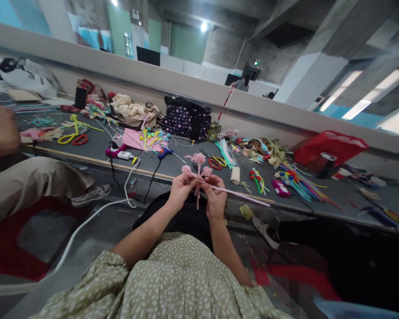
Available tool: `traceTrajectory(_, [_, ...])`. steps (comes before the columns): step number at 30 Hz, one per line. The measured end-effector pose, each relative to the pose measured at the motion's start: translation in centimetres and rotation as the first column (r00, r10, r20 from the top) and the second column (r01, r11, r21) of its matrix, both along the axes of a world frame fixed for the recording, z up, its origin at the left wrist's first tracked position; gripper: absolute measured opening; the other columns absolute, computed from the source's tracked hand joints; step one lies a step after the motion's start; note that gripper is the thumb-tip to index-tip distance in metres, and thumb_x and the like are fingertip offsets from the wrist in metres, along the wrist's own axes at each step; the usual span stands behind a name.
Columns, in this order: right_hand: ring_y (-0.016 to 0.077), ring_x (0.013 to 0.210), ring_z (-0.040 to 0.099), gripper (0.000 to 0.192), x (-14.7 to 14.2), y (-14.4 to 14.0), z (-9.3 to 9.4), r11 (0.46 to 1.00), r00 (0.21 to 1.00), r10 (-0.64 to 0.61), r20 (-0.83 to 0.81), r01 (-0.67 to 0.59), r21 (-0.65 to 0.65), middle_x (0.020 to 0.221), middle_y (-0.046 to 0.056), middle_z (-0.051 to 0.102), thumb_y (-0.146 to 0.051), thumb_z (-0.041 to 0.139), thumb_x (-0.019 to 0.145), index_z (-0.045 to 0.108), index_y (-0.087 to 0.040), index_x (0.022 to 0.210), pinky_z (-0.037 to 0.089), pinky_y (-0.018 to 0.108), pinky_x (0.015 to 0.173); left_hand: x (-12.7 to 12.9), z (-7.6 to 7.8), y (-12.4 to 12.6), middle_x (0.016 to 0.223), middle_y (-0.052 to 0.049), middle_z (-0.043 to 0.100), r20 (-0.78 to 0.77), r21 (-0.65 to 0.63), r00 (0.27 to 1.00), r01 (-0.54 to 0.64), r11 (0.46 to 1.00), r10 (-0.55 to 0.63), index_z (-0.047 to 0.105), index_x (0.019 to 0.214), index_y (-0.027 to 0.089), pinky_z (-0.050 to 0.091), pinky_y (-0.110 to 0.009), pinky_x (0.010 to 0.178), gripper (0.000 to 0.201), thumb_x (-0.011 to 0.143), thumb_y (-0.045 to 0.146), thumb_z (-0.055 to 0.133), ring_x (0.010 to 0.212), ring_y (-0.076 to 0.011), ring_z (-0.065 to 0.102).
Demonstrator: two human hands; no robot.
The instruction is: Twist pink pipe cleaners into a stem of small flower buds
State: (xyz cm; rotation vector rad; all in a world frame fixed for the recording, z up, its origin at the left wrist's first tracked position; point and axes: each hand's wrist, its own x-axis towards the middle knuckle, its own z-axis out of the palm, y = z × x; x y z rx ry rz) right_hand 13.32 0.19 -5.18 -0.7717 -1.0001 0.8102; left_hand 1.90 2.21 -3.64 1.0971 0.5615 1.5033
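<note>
Both hands meet over the table's near edge, around a pink pipe-cleaner flower [199, 159] with fluffy heads at its top and sides and stems pointing down. My left hand [180, 191] pinches it from the left, just under a side head. Closed on the other side, my right hand [216, 199] grips a long pale pink pipe cleaner [244, 195] where it crosses the stems. The free end of that pipe cleaner sticks out to the right. Fingers hide part of the crossing. Beyond the hands lie orange-handled scissors [217, 162] and a blue glue gun [165, 153].
A dark dotted bag [186, 118] stands against the partition. Pink paper [129, 138] and bundles of pipe cleaners [226, 150] cover the table. A white cable [96, 212] hangs at left. A co-worker's hand [1, 128] is at far left; another person's dark-clothed leg [306, 232] is at right.
</note>
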Motion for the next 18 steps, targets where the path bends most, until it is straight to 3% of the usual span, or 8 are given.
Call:
traceTrajectory(7, [0.014, 0.071, 0.059, 0.015, -0.4, -0.4, -0.5, 0.989, 0.952, -0.144, 0.27, 0.133, 0.057, 0.079, 0.001, 0.063, -0.033, 0.067, 0.08, 0.065, -0.019, 0.085, 0.049, 0.027, 0.068, -0.2, -1.3, 0.8, 0.067, -0.002, 0.066, -0.17, 0.118, 0.966, -0.177, 0.977, 0.196, 0.069, 0.076, 0.015, 0.047, -0.025, 0.061, 0.023, 0.073, 0.038, 0.072, 0.061, -0.0144, 0.058])
traceTrajectory(11, [0.0167, 0.079, 0.06, 0.009, -0.3, -0.5, -0.7, 0.967, 0.874, -0.247, 0.419, 0.193, 0.169, 0.081, 0.001, 0.062, -0.03, 0.065, 0.082, 0.065, -0.021, 0.083, 0.049, 0.03, 0.076, -0.6, -2.2, 1.2, 0.067, -0.001, 0.065, -0.281, 0.184, 0.908, -0.265, 0.946, 0.309, 0.067, 0.072, 0.016, 0.045, -0.024, 0.059, 0.025, 0.076, 0.041, 0.069, 0.059, -0.0132, 0.055])
traceTrajectory(14, [0.0177, 0.083, 0.06, 0.015, -0.2, -0.3, -1.0, 0.983, 0.886, -0.176, 0.428, 0.132, 0.131, 0.089, 0.003, 0.064, -0.031, 0.068, 0.08, 0.064, -0.022, 0.092, 0.05, 0.031, 0.078, -1.0, -2.6, 1.3, 0.068, -0.001, 0.064, -0.364, 0.264, 0.863, -0.266, 0.927, 0.351, 0.067, 0.077, 0.017, 0.044, -0.024, 0.06, 0.022, 0.08, 0.039, 0.065, 0.06, -0.0132, 0.055])
traceTrajectory(18, [0.0179, 0.085, 0.061, 0.023, -0.4, 0.5, -1.5, 0.999, 0.962, -0.029, 0.272, 0.024, 0.02, 0.091, 0.003, 0.065, -0.035, 0.07, 0.077, 0.063, -0.022, 0.095, 0.051, 0.031, 0.079, -1.3, -3.0, 1.4, 0.07, -0.001, 0.064, -0.399, 0.357, 0.833, -0.243, 0.902, 0.383, 0.067, 0.08, 0.017, 0.045, -0.024, 0.061, 0.02, 0.083, 0.037, 0.062, 0.062, -0.0136, 0.056])
